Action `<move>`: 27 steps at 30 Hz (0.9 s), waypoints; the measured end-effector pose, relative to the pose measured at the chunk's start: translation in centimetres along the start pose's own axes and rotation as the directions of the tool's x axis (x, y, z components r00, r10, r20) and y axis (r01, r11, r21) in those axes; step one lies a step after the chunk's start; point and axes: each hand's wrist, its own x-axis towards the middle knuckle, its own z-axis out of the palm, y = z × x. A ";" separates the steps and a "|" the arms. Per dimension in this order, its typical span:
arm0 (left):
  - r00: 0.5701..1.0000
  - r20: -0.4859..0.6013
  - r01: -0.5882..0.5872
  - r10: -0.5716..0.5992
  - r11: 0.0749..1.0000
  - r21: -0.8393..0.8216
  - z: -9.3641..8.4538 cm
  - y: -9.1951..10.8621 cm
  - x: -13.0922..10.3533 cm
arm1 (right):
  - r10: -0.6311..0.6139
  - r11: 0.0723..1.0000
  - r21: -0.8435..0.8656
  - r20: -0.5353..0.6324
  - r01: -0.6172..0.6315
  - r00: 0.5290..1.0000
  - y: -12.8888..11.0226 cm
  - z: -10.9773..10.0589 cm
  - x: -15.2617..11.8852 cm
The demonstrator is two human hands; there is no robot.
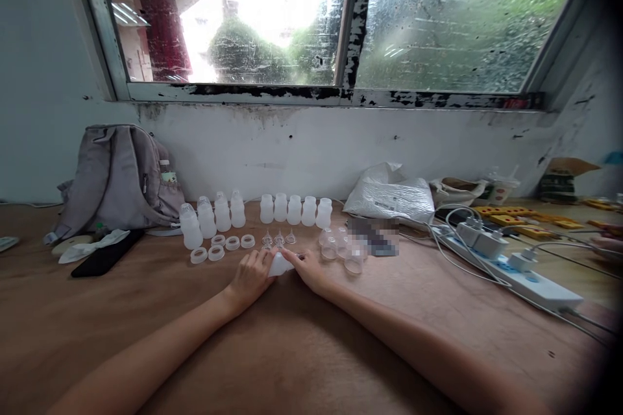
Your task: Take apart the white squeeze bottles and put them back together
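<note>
- The left hand (pixel 253 269) has its fingers bent over one side of a white bottle (pixel 280 266); the right hand (pixel 309 266) closes in on its other side, fingers drawn together. Exactly how the fingertips meet it is hidden.
- The bottle sits between both hands, low at the table's (pixel 311 350) middle; whether it touches the wood, I cannot tell. Its smooth-looking wall could slip if the two hands press unevenly.
- Clear teats (pixel 291 238) stand just beyond the fingers; a forward push of the knuckles could topple them.
- Left of these lie loose white rings (pixel 198 255), which a dragging left wrist might scatter.
- Clear domed caps (pixel 354 264) crowd together to the right; a swinging right forearm could knock them.
- Farther back, open bottles (pixel 294 210) stand close in a row, so bumping one could tip its neighbours.
</note>
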 end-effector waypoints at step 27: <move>0.995 -0.052 0.059 -0.082 0.936 -0.346 0.1 -1.2 0.6 | -0.256 0.865 -0.449 -0.009 0.225 0.967 -2.2 -10.2 1.1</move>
